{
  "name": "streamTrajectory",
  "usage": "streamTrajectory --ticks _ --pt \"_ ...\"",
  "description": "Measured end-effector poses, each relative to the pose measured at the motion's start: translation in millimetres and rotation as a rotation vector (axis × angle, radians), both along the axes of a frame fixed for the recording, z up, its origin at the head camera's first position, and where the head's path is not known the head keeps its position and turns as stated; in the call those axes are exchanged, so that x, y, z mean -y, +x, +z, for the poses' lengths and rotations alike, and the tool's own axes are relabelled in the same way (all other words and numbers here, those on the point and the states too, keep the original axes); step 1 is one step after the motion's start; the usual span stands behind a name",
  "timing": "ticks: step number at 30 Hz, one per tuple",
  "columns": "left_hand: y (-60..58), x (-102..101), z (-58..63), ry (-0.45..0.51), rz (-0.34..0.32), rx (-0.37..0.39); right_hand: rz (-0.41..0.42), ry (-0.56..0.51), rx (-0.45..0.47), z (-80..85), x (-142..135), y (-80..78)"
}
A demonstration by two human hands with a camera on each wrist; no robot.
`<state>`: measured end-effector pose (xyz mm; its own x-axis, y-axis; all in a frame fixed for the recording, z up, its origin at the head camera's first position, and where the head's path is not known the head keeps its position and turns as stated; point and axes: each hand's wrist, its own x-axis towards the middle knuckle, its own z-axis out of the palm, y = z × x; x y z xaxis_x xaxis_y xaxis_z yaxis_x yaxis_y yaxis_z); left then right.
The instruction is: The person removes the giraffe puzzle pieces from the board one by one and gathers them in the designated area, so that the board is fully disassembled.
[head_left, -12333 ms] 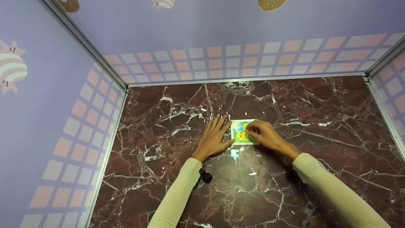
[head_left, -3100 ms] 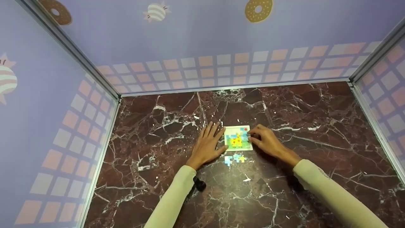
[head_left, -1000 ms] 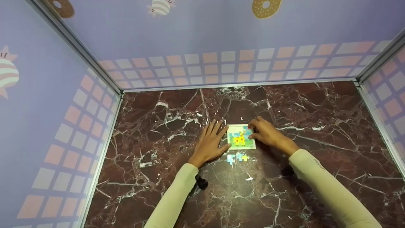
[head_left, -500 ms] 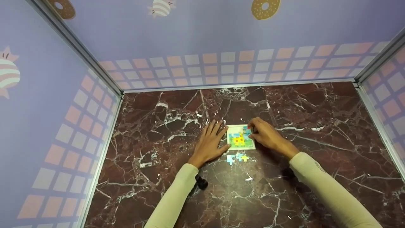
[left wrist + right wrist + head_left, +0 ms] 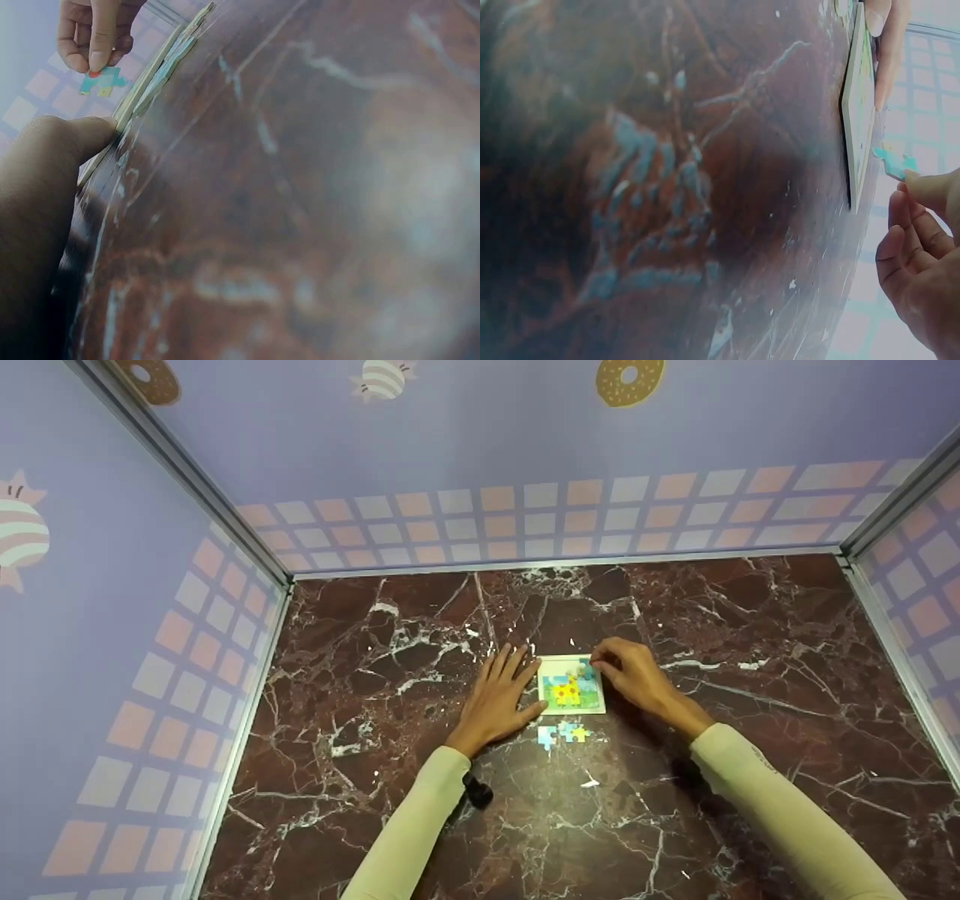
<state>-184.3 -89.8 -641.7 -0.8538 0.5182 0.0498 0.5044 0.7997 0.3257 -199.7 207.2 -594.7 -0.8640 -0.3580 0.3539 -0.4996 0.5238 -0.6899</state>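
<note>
Left wrist view: right hand [image 5: 636, 673] pinches a blue-green jigsaw piece [image 5: 105, 81]

It holds the piece near the far right corner of the giraffe puzzle board [image 5: 555, 667], apart from it. The left hand [image 5: 493, 701] is spread wide, thumb touching the board's left edge. Loose jigsaw pieces [image 5: 568, 732] lie just beside the board's near edge on the red marbled table [image 5: 570, 840]. Beyond stands a lilac wall [image 5: 480, 450].
</note>
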Motion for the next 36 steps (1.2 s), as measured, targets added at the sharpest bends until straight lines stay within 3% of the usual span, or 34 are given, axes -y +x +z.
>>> streamTrajectory --ticks 20,29,36 --pt "0.2 -0.3 0.3 -0.009 0.002 -0.001 -0.016 -0.083 0.083 -5.6 -18.9 26.5" --pt "-0.2 -0.8 1.3 0.012 -0.006 0.0 -0.031 -0.067 0.01 -8.7 -18.3 40.4" --pt "-0.3 -0.4 -0.1 0.007 -0.006 0.003 -0.008 -0.066 0.016 -10.8 -18.8 51.6"
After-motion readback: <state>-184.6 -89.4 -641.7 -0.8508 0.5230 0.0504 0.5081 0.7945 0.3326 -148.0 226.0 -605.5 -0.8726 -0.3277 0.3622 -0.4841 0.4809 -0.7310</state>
